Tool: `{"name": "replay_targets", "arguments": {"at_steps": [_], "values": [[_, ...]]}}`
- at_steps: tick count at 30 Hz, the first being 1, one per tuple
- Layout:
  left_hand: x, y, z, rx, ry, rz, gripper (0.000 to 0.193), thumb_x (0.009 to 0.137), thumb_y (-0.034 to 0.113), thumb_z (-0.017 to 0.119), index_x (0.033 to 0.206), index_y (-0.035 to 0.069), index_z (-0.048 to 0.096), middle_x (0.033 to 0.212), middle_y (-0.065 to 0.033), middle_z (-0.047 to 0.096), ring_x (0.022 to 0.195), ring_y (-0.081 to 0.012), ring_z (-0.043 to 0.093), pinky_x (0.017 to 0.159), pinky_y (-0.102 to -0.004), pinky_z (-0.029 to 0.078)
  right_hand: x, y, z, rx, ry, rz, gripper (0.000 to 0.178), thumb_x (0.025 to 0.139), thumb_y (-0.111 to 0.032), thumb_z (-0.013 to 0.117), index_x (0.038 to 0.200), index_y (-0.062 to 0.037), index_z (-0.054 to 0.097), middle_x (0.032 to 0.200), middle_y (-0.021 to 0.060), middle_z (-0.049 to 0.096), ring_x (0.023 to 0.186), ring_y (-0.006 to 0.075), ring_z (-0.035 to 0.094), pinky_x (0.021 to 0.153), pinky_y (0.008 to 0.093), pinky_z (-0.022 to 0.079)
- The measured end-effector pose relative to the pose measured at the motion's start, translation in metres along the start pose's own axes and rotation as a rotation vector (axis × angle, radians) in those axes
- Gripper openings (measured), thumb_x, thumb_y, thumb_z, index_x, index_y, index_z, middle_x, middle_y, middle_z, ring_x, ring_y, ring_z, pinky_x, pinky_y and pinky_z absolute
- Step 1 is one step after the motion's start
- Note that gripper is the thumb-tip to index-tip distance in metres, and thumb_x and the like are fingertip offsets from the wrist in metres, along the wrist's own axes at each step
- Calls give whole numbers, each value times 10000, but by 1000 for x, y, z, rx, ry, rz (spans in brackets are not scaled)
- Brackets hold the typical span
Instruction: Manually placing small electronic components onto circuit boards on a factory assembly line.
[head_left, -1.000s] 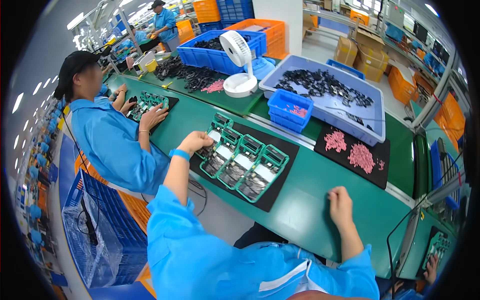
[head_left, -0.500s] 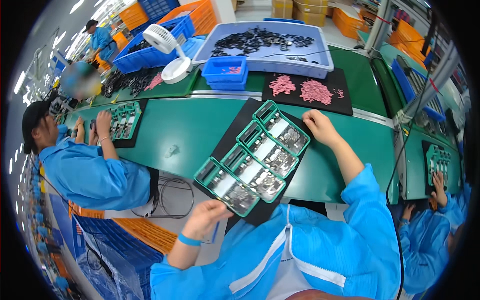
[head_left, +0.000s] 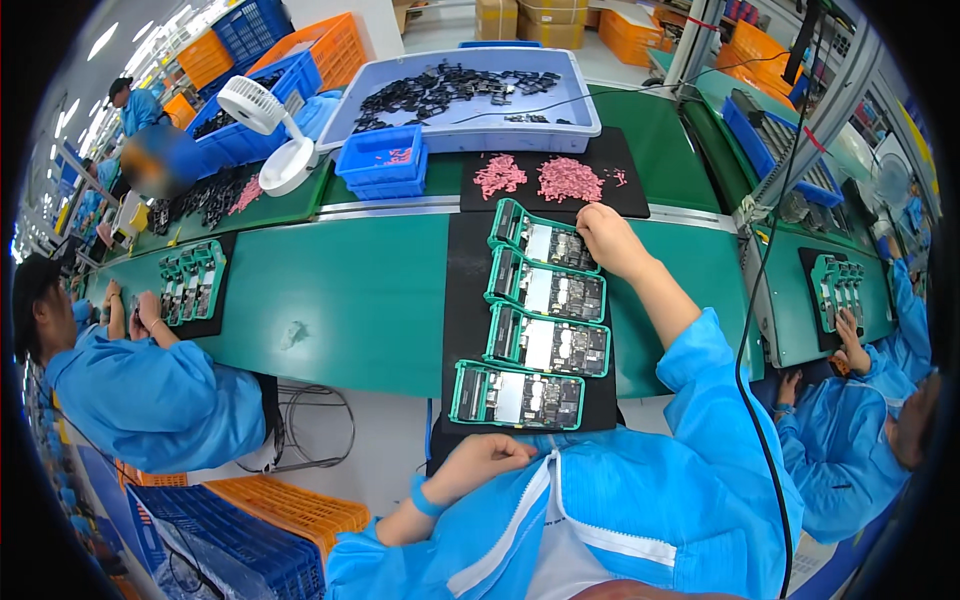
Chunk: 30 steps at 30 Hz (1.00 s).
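Observation:
Several green fixtures (head_left: 549, 291), each cradling an opened phone-like device with circuit boards, stand in a column on a black mat (head_left: 465, 300). The nearest fixture (head_left: 517, 397) sits a little left of the others. My right hand (head_left: 612, 241) is at the far fixture's (head_left: 545, 238) upper right corner, fingertips pinched together; what they hold, if anything, is hidden. Just in front of the nearest fixture, my left hand (head_left: 483, 464) is closed with curled fingers, apart from the fixture. Anything inside it cannot be seen.
Beyond the green work surface (head_left: 370, 290) lie pink small parts (head_left: 570, 180) on another black mat. A large pale tub (head_left: 590, 115) of black parts, stacked blue bins (head_left: 381, 165) and a white fan (head_left: 287, 165) stand behind. Co-workers sit left and right. A black cable (head_left: 748, 400) hangs at right.
The mat and fixtures have turned from a slant to nearly straight ahead of me. My left hand has left the nearest fixture's corner and moved toward my body. The view has shifted right.

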<state>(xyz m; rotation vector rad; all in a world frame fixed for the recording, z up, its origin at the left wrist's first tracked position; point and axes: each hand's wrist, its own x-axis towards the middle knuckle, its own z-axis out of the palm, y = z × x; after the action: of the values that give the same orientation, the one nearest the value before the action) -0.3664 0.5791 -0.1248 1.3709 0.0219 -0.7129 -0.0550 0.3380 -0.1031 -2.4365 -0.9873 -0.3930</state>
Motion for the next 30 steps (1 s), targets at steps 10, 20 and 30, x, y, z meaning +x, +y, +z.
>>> {"name": "replay_targets", "arguments": {"at_steps": [10,20,30], "values": [[-76,142,-47,816,130,492,78,739,22,691,803,34,648,848,-98,645,836,-275,625,727,-344,504,-10,-15,0,-289,-35,22,158,698,59,574,841,7,532,915,151,563,913,331,556,806,404,484],[-1,237,-42,1230,108,896,110,741,30,680,778,39,577,812,-104,581,821,-297,581,703,-382,471,-10,-16,-7,-385,-137,-12,95,713,0,601,806,-18,597,911,105,583,908,271,572,803,360,501],[203,179,-36,1458,-84,869,59,715,97,629,708,43,653,781,-114,641,826,-301,614,784,-391,492,-34,-11,-5,-110,57,-17,262,725,4,604,977,-5,674,1083,131,603,1051,301,567,896,374,480]]}}
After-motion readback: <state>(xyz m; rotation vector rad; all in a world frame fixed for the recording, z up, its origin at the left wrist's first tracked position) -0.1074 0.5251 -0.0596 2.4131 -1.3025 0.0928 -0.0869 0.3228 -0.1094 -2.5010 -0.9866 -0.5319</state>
